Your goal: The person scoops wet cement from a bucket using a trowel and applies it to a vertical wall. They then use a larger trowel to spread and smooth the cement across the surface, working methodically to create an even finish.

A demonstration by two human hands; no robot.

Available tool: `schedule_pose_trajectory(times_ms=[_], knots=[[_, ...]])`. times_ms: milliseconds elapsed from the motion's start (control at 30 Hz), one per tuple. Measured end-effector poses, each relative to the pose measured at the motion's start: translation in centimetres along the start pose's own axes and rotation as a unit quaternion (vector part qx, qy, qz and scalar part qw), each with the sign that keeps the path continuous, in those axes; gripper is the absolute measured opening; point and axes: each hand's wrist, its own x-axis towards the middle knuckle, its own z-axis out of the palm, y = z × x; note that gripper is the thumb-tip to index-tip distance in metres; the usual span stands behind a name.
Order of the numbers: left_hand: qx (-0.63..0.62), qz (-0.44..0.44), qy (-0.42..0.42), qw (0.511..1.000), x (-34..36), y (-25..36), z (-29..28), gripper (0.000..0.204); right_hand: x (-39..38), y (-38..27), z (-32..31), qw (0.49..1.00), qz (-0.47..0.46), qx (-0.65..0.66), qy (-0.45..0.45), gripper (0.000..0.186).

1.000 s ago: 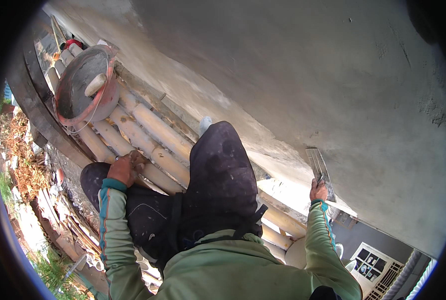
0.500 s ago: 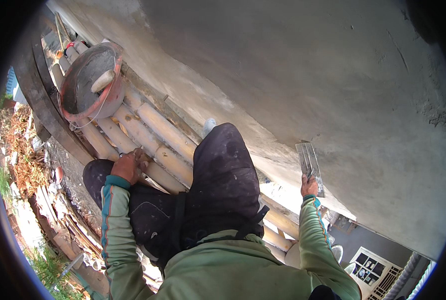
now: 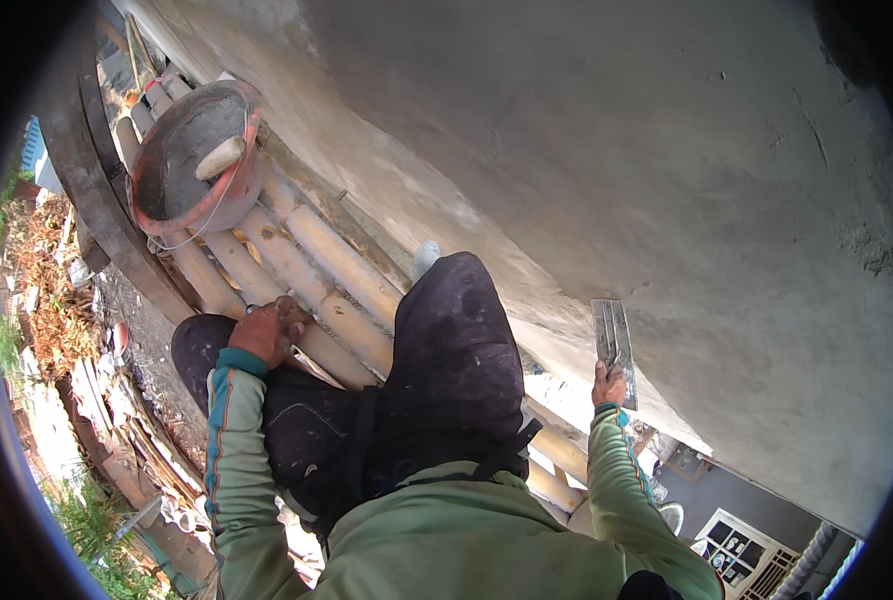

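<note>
My right hand grips a flat metal plastering trowel, whose blade lies against or very close to the grey plastered wall near its lower edge. By my bent left knee, my left hand is closed above the bamboo poles. Its fingers curl away from view, so what they hold, if anything, cannot be made out. Farther off at the upper left stands a worn reddish bucket with grey mortar inside. A pale, rounded handle-like piece sticks out over the mortar.
I squat on a platform of bamboo poles running along the wall. A dark curved beam borders its left side. Below on the left lie wood scraps and dry debris. A white-framed window shows at the lower right.
My right hand and the trowel have moved slightly down and to the left, and the blade stands more upright in view. My left hand stays by the knee. The whole view has shifted a little.
</note>
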Motion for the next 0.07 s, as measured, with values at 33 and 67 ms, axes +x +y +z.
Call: schedule_pose_trajectory(times_ms=[33,67], knots=[[0.012,-0.017,-0.015,1.000,-0.3,0.0,-0.4,0.060,-0.6,-1.4,-0.4,0.999,-0.001,0.043,-0.018,0.061],[0.022,-0.036,-0.031,0.999,-0.9,-0.2,-0.9,0.063,-1.4,-3.8,-1.5,0.996,-0.002,0.084,-0.037,0.063]])
